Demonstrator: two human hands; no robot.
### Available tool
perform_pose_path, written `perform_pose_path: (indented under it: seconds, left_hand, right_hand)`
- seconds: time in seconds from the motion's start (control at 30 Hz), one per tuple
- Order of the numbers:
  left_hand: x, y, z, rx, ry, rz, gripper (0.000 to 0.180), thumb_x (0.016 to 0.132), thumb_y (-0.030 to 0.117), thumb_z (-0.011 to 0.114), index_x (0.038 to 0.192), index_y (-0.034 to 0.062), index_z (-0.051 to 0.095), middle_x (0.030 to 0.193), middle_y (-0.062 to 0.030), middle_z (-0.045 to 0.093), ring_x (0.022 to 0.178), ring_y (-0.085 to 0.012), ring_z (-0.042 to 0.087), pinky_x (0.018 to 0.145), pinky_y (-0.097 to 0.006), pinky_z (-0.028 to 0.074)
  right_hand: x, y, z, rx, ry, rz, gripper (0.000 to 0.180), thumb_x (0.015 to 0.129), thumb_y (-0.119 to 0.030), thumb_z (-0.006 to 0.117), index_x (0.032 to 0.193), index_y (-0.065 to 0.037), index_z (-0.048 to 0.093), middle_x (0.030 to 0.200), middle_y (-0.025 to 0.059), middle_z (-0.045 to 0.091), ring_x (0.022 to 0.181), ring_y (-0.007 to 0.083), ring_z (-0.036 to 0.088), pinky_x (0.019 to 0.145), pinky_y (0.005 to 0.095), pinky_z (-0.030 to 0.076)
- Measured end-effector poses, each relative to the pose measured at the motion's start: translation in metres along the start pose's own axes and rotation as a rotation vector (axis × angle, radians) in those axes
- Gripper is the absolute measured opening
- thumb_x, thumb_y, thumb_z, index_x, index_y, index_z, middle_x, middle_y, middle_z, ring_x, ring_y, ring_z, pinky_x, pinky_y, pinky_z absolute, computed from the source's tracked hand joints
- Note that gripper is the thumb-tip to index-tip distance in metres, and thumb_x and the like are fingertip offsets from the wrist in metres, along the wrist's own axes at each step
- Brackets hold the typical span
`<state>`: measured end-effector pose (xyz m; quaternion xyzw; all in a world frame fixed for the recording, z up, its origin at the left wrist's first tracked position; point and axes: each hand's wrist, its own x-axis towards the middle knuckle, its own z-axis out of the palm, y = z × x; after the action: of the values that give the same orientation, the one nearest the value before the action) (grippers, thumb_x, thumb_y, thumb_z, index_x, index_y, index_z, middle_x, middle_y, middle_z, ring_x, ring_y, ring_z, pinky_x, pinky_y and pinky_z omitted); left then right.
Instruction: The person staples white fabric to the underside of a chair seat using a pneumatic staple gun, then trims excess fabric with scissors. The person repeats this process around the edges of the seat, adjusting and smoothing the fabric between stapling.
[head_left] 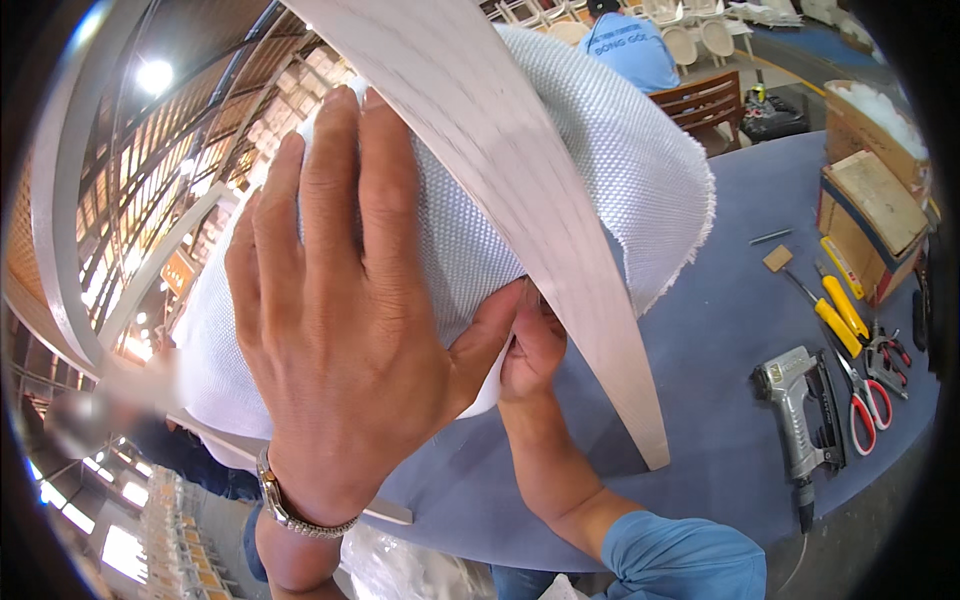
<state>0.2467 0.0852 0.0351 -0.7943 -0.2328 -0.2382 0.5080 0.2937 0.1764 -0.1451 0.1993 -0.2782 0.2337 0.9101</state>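
White woven fabric [640, 150] with a frayed edge is draped over a pale wooden chair frame, whose tapered leg [500, 190] slants across the middle. My left hand [340, 300], a metal watch on its wrist, lies flat on the fabric with its fingers stretched out. Its thumb reaches toward the leg. There my right hand [535, 350] comes up from below, its thumb bent and pinching at the fabric beside the leg. The leg and fabric partly hide the right fingers. Both thumbs nearly meet.
A blue-grey table [720, 300] bears a staple gun [795, 410] with a hose, red-handled scissors [863, 415], yellow-handled tools [840, 315] and pliers [885, 360]. A cardboard box [870, 220] stands at the right edge. Beyond the table sits a person in a blue shirt [632, 50].
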Motion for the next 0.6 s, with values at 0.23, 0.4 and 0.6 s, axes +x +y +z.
perform_pose_path:
  seconds: [0.23, 0.4, 0.6]
  left_hand:
    - [-0.001, 0.003, -0.007, -0.009, -0.024, -0.106, 0.107, 0.069, 0.048, 0.085, 0.153, 0.0012, 0.037, 0.149, -0.0205, 0.047, 0.132, -0.0399, 0.049, 0.109, -0.050, 0.038]
    - [-0.007, 0.006, -0.001, -0.013, 0.000, -0.125, 0.107, 0.071, 0.051, 0.083, 0.154, 0.0019, 0.036, 0.154, -0.0184, 0.042, 0.138, -0.0386, 0.044, 0.113, -0.051, 0.033]
    - [-0.005, 0.006, -0.003, -0.043, 0.038, -0.148, 0.109, 0.069, 0.050, 0.085, 0.155, 0.0031, 0.037, 0.155, -0.0166, 0.044, 0.139, -0.0376, 0.044, 0.114, -0.054, 0.031]
  right_hand:
    - [0.014, -0.001, -0.002, -0.327, -0.054, -0.022, 0.037, 0.100, -0.008, 0.060, 0.135, 0.003, 0.057, 0.133, 0.0098, 0.062, 0.122, 0.0188, 0.058, 0.104, 0.0346, 0.045]
    - [0.033, 0.003, 0.005, -0.376, 0.053, 0.068, 0.038, 0.102, -0.012, 0.059, 0.137, 0.003, 0.055, 0.135, 0.0102, 0.060, 0.123, 0.0188, 0.056, 0.105, 0.0349, 0.045]
    - [0.036, 0.017, -0.006, -0.254, 0.151, 0.316, 0.040, 0.103, -0.015, 0.059, 0.139, 0.003, 0.053, 0.138, 0.0104, 0.059, 0.124, 0.0189, 0.055, 0.105, 0.0353, 0.044]
